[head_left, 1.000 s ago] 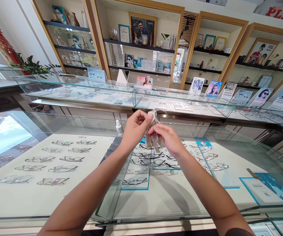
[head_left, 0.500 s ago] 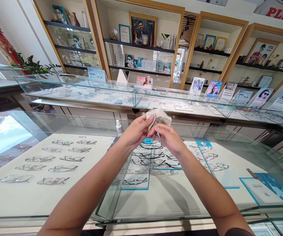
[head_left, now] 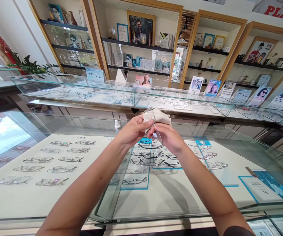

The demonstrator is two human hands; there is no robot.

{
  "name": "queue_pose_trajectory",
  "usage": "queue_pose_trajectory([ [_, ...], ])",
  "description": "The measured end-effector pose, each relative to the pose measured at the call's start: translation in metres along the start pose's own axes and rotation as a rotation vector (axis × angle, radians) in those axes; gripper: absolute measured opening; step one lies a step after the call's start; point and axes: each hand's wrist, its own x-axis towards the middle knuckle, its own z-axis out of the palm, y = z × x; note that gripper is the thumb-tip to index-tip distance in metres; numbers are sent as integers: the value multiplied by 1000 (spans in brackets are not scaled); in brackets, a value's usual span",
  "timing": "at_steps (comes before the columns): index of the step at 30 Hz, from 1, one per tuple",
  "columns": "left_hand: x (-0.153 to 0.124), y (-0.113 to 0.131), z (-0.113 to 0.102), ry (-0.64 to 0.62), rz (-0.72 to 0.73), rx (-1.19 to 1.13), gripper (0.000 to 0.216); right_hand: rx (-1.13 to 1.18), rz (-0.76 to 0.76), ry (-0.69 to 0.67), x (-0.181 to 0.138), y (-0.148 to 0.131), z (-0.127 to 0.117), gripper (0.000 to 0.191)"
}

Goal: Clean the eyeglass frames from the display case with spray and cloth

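Both hands meet in front of me, above the glass counter. My left hand (head_left: 138,127) is closed on a pale cloth (head_left: 159,117), its thumb pressing the cloth against a pair of glasses (head_left: 158,137). My right hand (head_left: 168,135) pinches the thin frame of the same glasses from the other side. One lens hangs clear below the fingers; the cloth and fingers partly hide the rest. Just left of my left hand a small white bottle (head_left: 117,126) stands on the counter glass.
Under the glass counter top (head_left: 102,209) lie rows of eyeglasses (head_left: 62,168) and a blue-edged card (head_left: 261,190). Across the aisle runs another glass showcase (head_left: 133,98) with upright advertising cards (head_left: 212,88). Wooden shelves (head_left: 138,41) line the back wall.
My left thumb and the cloth have slid slightly along the glasses, and the cloth is bunched differently. Both hands still hold the glasses; the view has shifted slightly.
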Motion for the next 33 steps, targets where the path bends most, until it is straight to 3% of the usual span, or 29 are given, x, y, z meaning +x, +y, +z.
queue_pose_trajectory([
  [12, -1, -12, 12, 189, 112, 19, 48, -247, -31, -6, -1, 2, -3, 32],
  [16, 3, -10, 7, 179, 80, 20, 59, -216, 5, -10, 0, 0, -3, 32],
  [20, 5, 1, -1, 190, 107, -11, 51, -233, -11, 32, 1, -5, -7, 30],
  [24, 2, 9, -6, 118, 50, -16, 47, -235, -12, 64, 1, -11, -10, 29],
  [29, 0, 9, -5, 72, 57, 44, 52, -235, -10, 103, 0, -11, -10, 28],
  [33, 1, 5, -2, 111, 91, 111, 48, -197, 12, 104, 0, -7, -9, 27],
])
